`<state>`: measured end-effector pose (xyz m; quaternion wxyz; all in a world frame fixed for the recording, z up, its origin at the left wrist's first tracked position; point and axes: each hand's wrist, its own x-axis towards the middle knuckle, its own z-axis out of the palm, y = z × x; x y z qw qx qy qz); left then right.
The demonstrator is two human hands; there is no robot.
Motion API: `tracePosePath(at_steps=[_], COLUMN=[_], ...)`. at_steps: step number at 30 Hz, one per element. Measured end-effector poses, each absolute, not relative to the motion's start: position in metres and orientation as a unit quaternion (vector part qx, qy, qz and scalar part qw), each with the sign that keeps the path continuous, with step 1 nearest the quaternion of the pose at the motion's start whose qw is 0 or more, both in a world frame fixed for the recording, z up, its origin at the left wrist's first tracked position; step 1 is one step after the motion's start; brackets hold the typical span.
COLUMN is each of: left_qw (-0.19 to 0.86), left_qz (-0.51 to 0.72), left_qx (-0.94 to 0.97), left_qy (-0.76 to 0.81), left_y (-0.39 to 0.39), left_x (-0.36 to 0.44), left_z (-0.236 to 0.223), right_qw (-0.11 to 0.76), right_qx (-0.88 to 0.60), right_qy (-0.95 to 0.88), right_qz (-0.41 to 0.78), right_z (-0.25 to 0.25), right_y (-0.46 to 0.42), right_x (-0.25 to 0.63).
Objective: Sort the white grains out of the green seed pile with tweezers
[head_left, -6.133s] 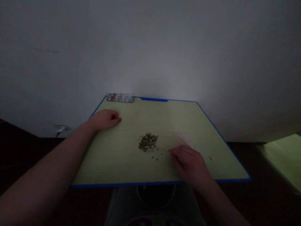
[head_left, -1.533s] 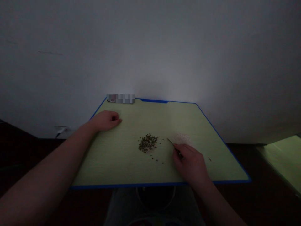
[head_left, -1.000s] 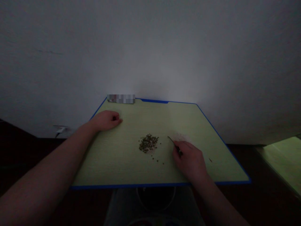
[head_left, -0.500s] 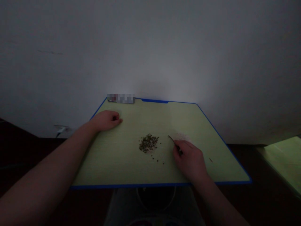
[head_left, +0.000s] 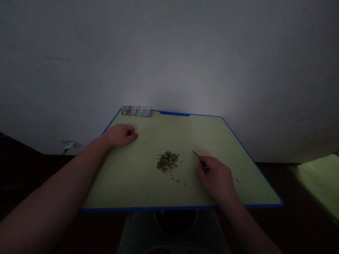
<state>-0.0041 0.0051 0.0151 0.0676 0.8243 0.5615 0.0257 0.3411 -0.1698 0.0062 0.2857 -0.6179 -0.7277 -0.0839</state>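
Observation:
My right hand (head_left: pixel 215 174) pinches slender tweezers (head_left: pixel 197 156), whose tips point up and left just above the board. To their left lies a loose pile of small dark green beans (head_left: pixel 167 160), with pale grains showing among them. A thin scatter of pale grains (head_left: pixel 205 151) lies just behind my right hand, partly hidden by it. At the board's left side my left hand (head_left: pixel 120 135) rests in a loose fist, a dark hollow between its curled fingers; I see nothing held there. A few single beans (head_left: pixel 177 180) lie in front of the pile.
The pale folding table (head_left: pixel 148 192) has a blue rim and stands against a grey wall (head_left: pixel 169 53). A blurred flat box (head_left: pixel 137 111) sits at its back left corner. A small thin sliver (head_left: pixel 237 180) lies right of my right hand. Below the front edge is a dark round container (head_left: pixel 176 222).
My right hand has shifted slightly to the right with the tweezers, away from the bean pile. My left hand and the pile look unchanged.

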Motion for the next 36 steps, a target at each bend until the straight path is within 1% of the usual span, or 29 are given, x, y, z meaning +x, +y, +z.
tracePosePath(at_steps=[13,21,25,36], left_qw=[0.067,0.067,0.070,0.063], left_qz=[0.028,0.031,0.028,0.020], left_qx=[0.825,0.825,0.824,0.823], left_qy=[0.561,0.560,0.561,0.564], left_y=[0.0040,0.0055,0.0048,0.0036], left_x=[-0.0050,-0.0053,-0.0040,-0.0035], left_z=[0.0147,0.0130,0.0148,0.0164], right_qw=[0.279,0.281,0.299,0.284], right_qx=[-0.640,-0.642,-0.630,-0.652], right_qy=[-0.713,-0.713,-0.716,-0.702], right_qz=[-0.063,-0.011,-0.010,-0.044], right_z=[0.0050,0.0095,0.0113,0.0078], right_y=[-0.1668,-0.1662,-0.1688,-0.1641], right_x=[0.3463,0.3453,0.3439,0.3463])
